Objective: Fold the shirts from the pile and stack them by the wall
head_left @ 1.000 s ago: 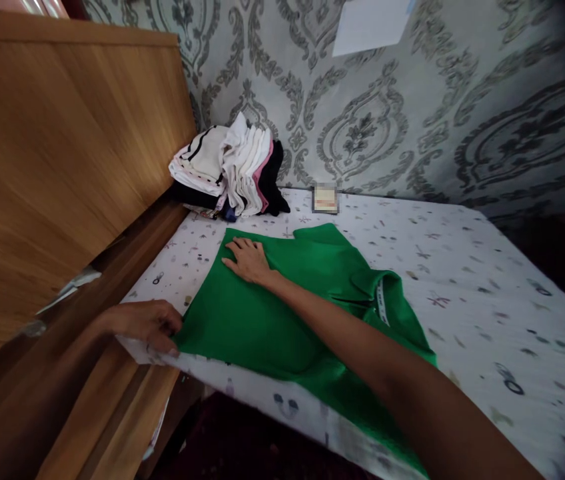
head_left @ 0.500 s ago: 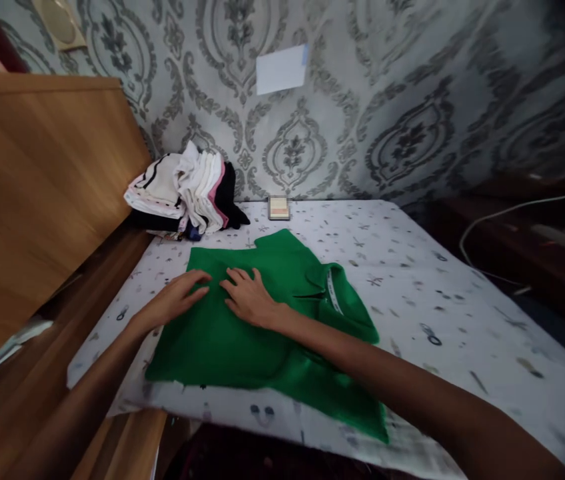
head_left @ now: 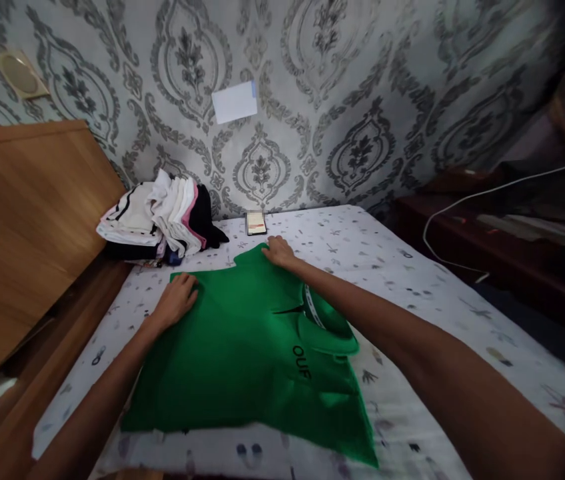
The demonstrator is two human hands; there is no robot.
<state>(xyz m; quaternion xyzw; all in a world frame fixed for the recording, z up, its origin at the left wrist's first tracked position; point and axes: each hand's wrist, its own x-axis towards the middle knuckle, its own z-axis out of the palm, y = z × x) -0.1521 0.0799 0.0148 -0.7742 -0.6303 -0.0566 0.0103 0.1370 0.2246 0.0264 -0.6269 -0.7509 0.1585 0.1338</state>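
A green collared shirt point(head_left: 222, 347) lies spread flat on the patterned white sheet, its collar to the right and dark lettering on its chest. At the shirt's far left corner, the hem end, my left hand point(head_left: 177, 298) has its fingers curled on the cloth. My right hand point(head_left: 279, 253) is closed over the far sleeve's edge, its fingertips partly hidden. Between the two hands the far side of the shirt lies flat. A white label strip shows inside the collar.
Folded clothes point(head_left: 162, 213) are stacked at the back left beside a wooden panel point(head_left: 27, 227). A phone point(head_left: 255, 223) with a lit screen lies near the wall. A white cable point(head_left: 462, 200) hangs at the right, by dark red furniture point(head_left: 502, 260).
My right hand has moved from the shirt's middle to the far sleeve. My left hand has shifted to the far hem corner. The chest lettering now shows, and the view has turned slightly right.
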